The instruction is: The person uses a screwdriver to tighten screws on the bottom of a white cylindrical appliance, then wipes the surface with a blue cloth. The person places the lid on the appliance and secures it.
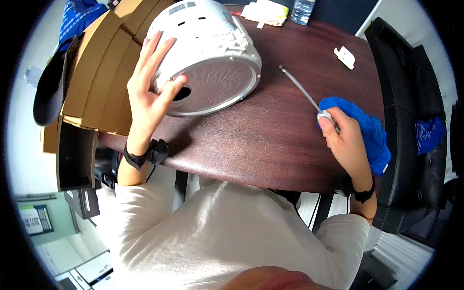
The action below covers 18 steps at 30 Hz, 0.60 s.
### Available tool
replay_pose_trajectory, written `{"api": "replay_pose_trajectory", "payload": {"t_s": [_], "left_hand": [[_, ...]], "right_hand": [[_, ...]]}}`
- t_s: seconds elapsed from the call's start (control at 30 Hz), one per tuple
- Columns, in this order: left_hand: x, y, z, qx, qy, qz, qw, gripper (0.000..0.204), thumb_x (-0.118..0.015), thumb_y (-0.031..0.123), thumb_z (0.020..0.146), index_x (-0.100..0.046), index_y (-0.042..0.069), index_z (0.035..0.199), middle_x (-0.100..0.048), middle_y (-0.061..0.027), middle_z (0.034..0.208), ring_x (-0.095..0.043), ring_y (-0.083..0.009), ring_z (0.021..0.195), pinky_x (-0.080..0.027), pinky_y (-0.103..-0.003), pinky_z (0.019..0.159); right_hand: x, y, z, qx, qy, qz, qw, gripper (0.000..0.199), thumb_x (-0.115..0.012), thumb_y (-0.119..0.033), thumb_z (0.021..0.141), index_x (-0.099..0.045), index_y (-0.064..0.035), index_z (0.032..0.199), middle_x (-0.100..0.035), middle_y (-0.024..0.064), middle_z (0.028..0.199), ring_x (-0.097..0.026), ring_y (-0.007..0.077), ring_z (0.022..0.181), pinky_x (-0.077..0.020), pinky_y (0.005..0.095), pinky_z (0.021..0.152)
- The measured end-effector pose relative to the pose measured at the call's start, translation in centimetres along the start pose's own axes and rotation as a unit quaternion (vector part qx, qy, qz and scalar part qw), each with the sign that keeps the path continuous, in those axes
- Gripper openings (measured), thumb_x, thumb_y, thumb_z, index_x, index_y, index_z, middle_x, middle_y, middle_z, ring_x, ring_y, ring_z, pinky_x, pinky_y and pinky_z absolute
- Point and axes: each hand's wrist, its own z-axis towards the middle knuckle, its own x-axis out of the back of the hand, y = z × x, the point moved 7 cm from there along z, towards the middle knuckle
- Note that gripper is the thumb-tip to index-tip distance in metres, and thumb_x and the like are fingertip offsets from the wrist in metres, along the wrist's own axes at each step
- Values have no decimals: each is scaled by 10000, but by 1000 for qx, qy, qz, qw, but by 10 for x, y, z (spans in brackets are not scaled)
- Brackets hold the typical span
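The left hand (147, 94) is spread wide, fingers apart, laid against a white cylindrical appliance (205, 41); we find the fingers along its side wall and the thumb over the rim of its base. The appliance lies tipped on the tabletop (251, 140), directly right of this hand, base turned toward the wearer. The right hand (344, 137) is clenched around the handle of a screwdriver (300, 89); we record the shaft pointing forward and leftward from it, tip near the appliance. A blue cloth (374, 133) lies just beside that hand, on its right; contact we cannot confirm. Well ahead of it sits a white plastic piece (344, 57). Left of the left hand, we note cardboard boxes (99, 79).
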Motion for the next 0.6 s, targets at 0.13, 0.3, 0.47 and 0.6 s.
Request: {"api": "replay_pose_trajectory", "payload": {"t_s": [0.13, 0.3, 0.47, 0.6], "left_hand": [[3, -15, 6, 62, 16, -49, 997, 613, -740, 323, 826, -555, 53, 1344, -462, -196, 1443, -424, -286, 1352, -316, -400, 1110], [6, -29, 37, 274, 71, -287, 915, 533, -709, 221, 880, -543, -31, 1320, -652, -123, 1160, -624, -160, 1047, -489, -275, 909], [3, -56, 66, 308, -37, -331, 891, 491, -653, 255, 927, -538, -25, 1313, -674, -109, 1100, -668, -121, 946, -547, -232, 803], [-9, -71, 84, 325, -84, -351, 874, 400, -630, 274, 941, -594, -21, 1209, -694, -100, 1011, -702, -110, 831, -597, -205, 704]], "right_hand": [[2, 19, -9, -50, -5, 21, 999, 275, -581, -259, 963, -565, -12, 844, -508, 89, 616, -522, 157, 540, -391, 322, 512], [11, 26, -13, -114, -13, 57, 992, 297, -557, -296, 980, -583, -35, 841, -533, 5, 640, -490, 69, 518, -383, 238, 472], [9, 35, -5, -141, -59, 60, 986, 267, -552, -290, 981, -595, -33, 924, -530, -2, 639, -500, 65, 519, -396, 234, 473], [-5, 46, 14, -156, -151, 73, 973, 270, -551, -278, 977, -584, -12, 1000, -559, 21, 651, -526, 76, 519, -418, 235, 474]]}}
